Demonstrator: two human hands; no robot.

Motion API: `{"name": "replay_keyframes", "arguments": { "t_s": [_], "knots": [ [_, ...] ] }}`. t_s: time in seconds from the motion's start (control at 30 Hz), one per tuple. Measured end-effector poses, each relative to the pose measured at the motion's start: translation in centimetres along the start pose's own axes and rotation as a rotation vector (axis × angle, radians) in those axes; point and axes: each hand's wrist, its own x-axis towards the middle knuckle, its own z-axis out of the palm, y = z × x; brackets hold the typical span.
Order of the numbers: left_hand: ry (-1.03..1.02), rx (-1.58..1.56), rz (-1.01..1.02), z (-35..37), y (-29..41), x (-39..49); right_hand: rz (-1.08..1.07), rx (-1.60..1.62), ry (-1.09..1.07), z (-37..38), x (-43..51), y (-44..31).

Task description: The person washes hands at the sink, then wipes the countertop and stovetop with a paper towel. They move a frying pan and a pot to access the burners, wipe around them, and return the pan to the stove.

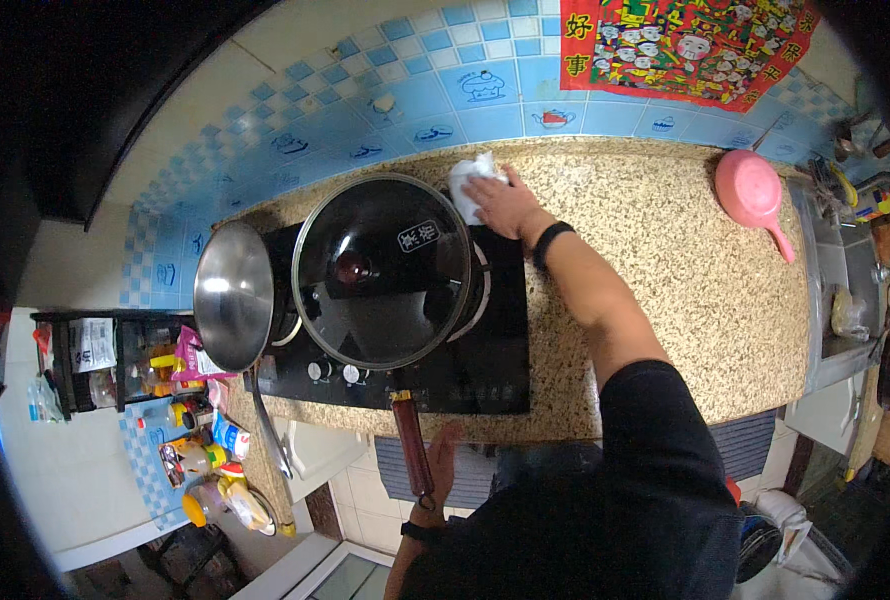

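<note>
My right hand (499, 204) presses a crumpled white cloth or paper wipe (469, 184) flat at the back right corner of the black glass gas hob (490, 367), where it meets the speckled stone worktop (640, 300). Left of that hand, a large pan with a glass lid (377, 315) sits on the hob, its wooden handle (413, 450) pointing towards me. My left hand (442, 465) is low beside this handle, partly hidden behind it, with no object visible in it. A stainless steel pan (233, 296) stands at the hob's left side.
A pink pan (749, 187) lies at the right end of the worktop, near the metal sink (835, 322). Bottles and packets crowd the left counter, beside a black rack (119, 360). The tiled wall (482, 86) runs behind the hob.
</note>
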Motion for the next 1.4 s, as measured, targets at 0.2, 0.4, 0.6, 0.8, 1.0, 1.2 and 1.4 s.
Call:
{"name": "replay_keyframes", "arguments": {
  "t_s": [0.2, 0.4, 0.6, 0.8, 1.0, 1.2, 1.4],
  "knots": [
    [-0.030, 0.185, -0.103, -1.3, 0.7, -0.7, 0.176, -0.050, -0.111, -0.6, -8.6, 1.8],
    [0.118, -0.045, -0.131, -3.3, -2.8, -0.1, 0.150, 0.052, -0.109, 0.4, -9.6, 0.9],
    [0.077, -0.255, -0.086, -4.4, -6.0, -1.8, -0.204, 0.104, -0.148, -1.2, -9.5, -0.5],
    [0.085, -0.114, -0.114, -2.2, -4.9, -1.5, -0.326, -0.107, -0.111, -0.6, 0.4, -0.3],
    [0.054, 0.113, -0.156, 1.7, 0.1, -0.9, -0.198, -0.146, 0.063, 0.8, 6.0, -1.4],
    [0.011, 0.114, -0.094, 1.3, 1.6, -1.2, -0.109, -0.087, 0.038, 1.6, 3.9, 2.2],
    [0.030, 0.129, -0.072, 0.6, 0.6, -1.9, 0.110, -0.165, -0.072, -0.5, -2.3, 6.5]
  ]
}}
